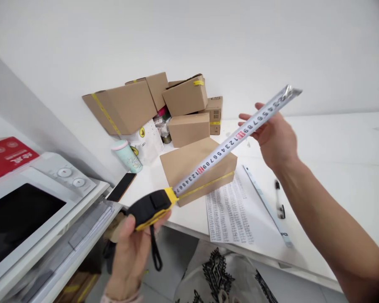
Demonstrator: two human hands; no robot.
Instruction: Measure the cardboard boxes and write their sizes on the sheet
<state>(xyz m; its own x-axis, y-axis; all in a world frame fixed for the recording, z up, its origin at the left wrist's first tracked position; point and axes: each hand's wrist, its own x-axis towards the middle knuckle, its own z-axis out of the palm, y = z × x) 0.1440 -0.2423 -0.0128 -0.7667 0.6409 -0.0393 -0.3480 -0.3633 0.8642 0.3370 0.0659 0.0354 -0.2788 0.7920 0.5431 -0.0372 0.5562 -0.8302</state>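
My left hand (132,248) is closed round a black and yellow tape measure (151,208), its wrist strap dangling below. The white blade (219,152) stretches up and right from the case, with a metal hook at its far end. Behind the blade's outer part is my right hand (276,139), fingers stretched and apart; whether the palm touches the blade I cannot tell. Under the blade, a closed cardboard box (189,158) with a yellow tape strip lies on the white table (322,193). A sheet of printed numbers (227,214) is partly beneath that box.
Several cardboard boxes (123,107) are piled against the wall. A mint tumbler (128,156) and a phone (122,187) stand and lie at the left. Right of the sheet are a ruler (267,204) and a pen (279,200). A microwave (34,202) occupies the left side.
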